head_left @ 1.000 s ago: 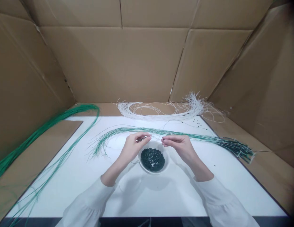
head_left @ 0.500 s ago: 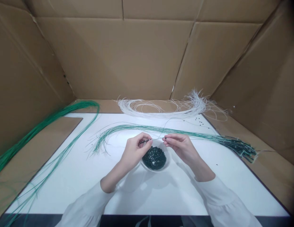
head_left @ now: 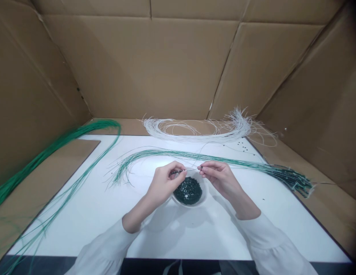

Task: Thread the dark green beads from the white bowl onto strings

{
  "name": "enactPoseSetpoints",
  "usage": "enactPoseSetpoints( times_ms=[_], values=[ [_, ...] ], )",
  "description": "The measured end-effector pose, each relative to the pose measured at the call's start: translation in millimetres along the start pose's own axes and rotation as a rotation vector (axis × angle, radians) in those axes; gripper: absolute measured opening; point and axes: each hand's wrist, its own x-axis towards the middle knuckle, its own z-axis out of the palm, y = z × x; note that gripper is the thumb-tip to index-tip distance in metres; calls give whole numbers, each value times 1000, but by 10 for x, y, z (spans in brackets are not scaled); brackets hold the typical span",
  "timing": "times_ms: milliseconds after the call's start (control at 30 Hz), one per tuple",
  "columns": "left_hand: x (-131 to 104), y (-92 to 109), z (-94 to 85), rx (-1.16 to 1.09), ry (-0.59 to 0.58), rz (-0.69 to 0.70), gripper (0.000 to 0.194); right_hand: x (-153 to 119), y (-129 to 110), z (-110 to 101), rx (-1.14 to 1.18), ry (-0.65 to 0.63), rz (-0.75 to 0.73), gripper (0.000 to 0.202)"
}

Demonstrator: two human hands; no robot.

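In the centre of the frame, the left hand (head_left: 165, 180) pinches a thin strand (head_left: 191, 169) with dark beads (head_left: 177, 172); the right hand (head_left: 220, 176) pinches it farther right, above the white bowl (head_left: 206, 191).

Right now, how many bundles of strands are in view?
3: the plain green bundle at left, the white bundle at the back, and the dark-ended green bundle beyond the bowl. None looks hidden.
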Motion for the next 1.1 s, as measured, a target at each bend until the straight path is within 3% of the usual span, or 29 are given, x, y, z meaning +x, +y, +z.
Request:
enactPoseSetpoints(
  times_ms=[1100],
  values=[
    [-9,33,5,10,-2,16,15,10,2,18,-67,35,-7,16]
  ],
)
